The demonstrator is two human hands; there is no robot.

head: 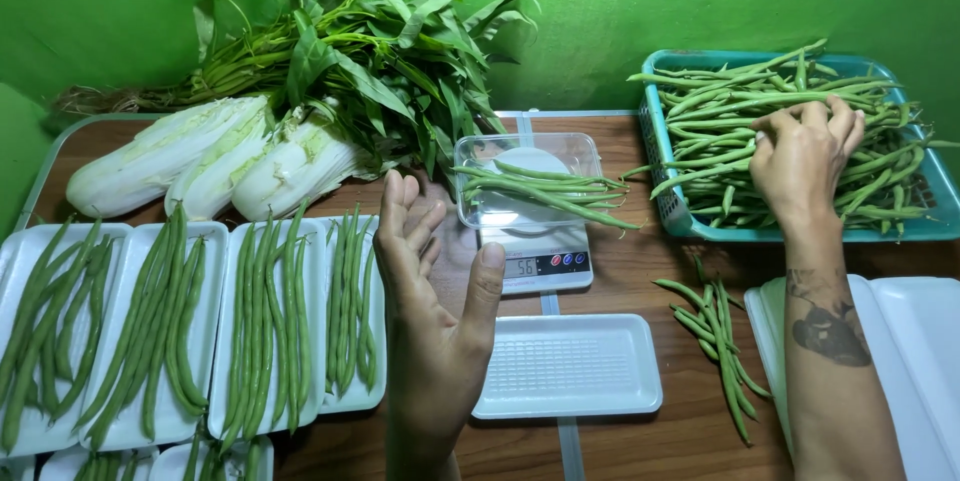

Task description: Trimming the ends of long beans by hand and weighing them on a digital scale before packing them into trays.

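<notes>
A wooden table (pixel 640 271) spreads under both hands, backed by a green wall (pixel 620 1). Far beyond the left hand (pixel 430 281), a heap of leafy greens (pixel 380 61) lies over three pale napa cabbages (pixel 210 161). Under the right hand (pixel 805 156) sits a teal plastic basket (pixel 665 161) piled with loose green beans (pixel 740 121); the right hand rests palm down on that pile, fingers curled into the beans, though whether it grips any cannot be told. To the left of the left hand runs a row of white foam trays (pixel 130 411), each filled with green beans laid lengthwise. Near the right forearm, a stack of empty foam trays (pixel 920 361) lies at the table's edge. Just right of the left hand sits one empty foam tray (pixel 568 366). Beyond its fingertips a small digital scale (pixel 545 256) carries a clear plastic container (pixel 525 176) with a few beans in it. Between the two hands, a small bunch of beans (pixel 715 336) lies on the bare wood. The left hand is raised, palm open and fingers spread, holding nothing.
</notes>
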